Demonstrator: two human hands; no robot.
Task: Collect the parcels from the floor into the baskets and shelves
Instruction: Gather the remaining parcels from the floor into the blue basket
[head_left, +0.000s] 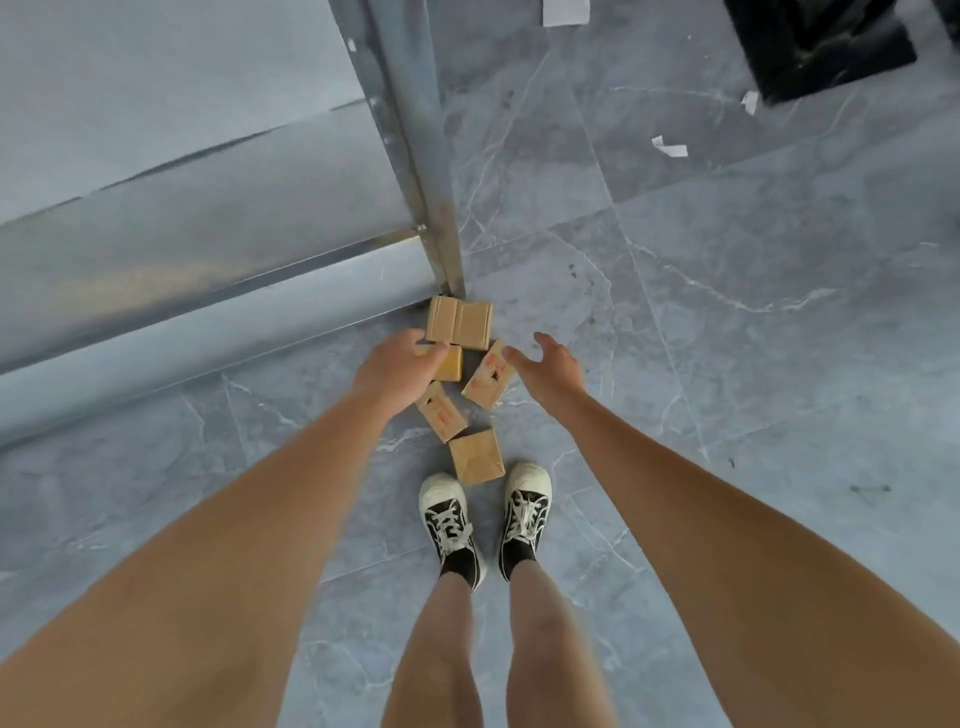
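Five small brown cardboard parcels lie clustered on the grey marble-patterned tile floor (727, 364) at centre frame, just ahead of the person's feet. At far left, the grey metal shelf unit (182, 249) runs diagonally across the upper left of the frame, its upright post (415, 156) meeting the floor just above the cluster. The left hand (397, 364) reaches down at centre left, fingers curled around a small yellowish-brown box (451, 362). Directly above that box, at the foot of the post, sits the largest ribbed tan parcel (460, 323). Below the left hand lies a flat brown box with red print (441, 413), tilted. Lower still, a plain brown carton (476, 457) rests between the toes of the black-and-white lace-up sneakers (452, 519). Right of centre, a second red-printed brown box (489, 375) lies tilted, and the right hand (550, 364) hovers just beside it, fingers spread and relaxed, holding nothing. Scraps of white paper (670, 148) lie scattered on the tiles at upper right, near a black object (815, 47) in the top right corner, identity unclear.
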